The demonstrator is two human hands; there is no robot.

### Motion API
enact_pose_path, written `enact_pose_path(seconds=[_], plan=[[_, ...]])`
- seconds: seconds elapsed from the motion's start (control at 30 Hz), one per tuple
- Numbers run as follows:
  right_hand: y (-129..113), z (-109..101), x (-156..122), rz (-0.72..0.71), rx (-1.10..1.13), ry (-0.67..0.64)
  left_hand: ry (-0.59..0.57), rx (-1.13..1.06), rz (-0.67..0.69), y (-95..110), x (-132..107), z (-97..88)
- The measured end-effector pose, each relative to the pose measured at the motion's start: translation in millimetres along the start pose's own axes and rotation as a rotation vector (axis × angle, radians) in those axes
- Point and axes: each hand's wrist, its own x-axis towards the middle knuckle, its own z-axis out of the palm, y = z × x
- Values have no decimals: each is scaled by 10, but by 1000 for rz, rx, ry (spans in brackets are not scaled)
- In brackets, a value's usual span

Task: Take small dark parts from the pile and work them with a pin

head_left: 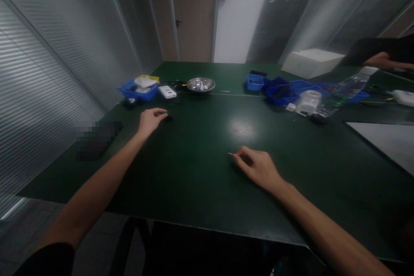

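My right hand (257, 166) is over the green tabletop (194, 159), thumb and forefinger pinched together. A short, thin, pale sliver (230, 153) sticks out from those fingertips; it is too small to tell its kind. Farther off on the left, my left hand (151, 120) is also closed in a pinch, low above the table. A dark patch lies just beside its fingertips, and I cannot tell whether it is a shadow or a thing. Beyond the left hand are a white device (167, 92) and a shiny metal bowl (201, 86) with small pieces in it.
A blue bin (139, 90) with white and yellow items stands back left. Several blue trays (281, 94), a clear bottle (344, 92), a white tub (308, 102) and a white box (312, 61) are at right. Another person's arm (386, 61) rests at the far right.
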Motion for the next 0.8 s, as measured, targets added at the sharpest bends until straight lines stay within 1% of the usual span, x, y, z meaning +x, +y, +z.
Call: enact_pose_path(seconds=[0.17, 0.27, 0.37, 0.5, 0.67, 0.8], plan=[[-5, -2, -3, 6, 7, 2, -38, -30, -31, 60, 0, 107], [-23, -6, -4, 12, 20, 4, -41, -51, -48, 77, -9, 93], [-33, -6, -5, 12, 22, 6, -48, -42, -27, 93, -22, 75], [-33, -7, -5, 16, 16, 10, -70, -23, -15, 113, -23, 103], [-35, -14, -4, 9, 24, -1, -74, -56, -99, 104, -4, 123], [-41, -28, -3, 14, 12, -10, -83, -148, -181, 42, 44, 149]])
